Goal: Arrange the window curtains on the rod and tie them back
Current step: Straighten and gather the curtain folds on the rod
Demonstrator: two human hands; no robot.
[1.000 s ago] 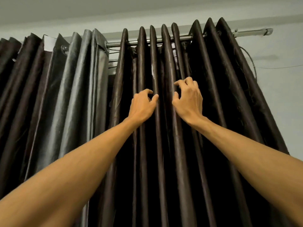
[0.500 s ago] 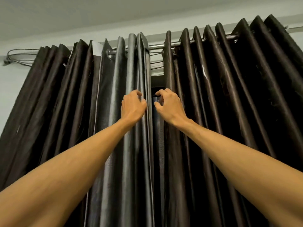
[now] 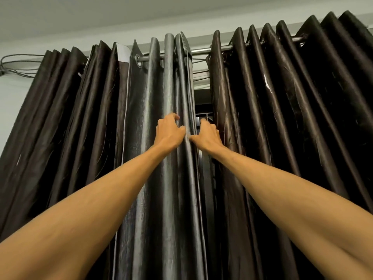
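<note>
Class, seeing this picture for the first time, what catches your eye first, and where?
Two bare arms reach up to the centre, where the left hand grips a fold of the left curtain and the right hand sits beside it at a narrow gap. Dark pleated fabric fills the view, hung from a metal rod near the top.

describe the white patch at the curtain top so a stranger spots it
Follow the metal rod left from the gap beside the right curtain. Past the grey pleats, the white patch tops the left curtain: the only pale rectangle among dark folds.

Head cam, tilted up toward rod [image 3: 199, 51], near the curtains [image 3: 282, 118].
</note>
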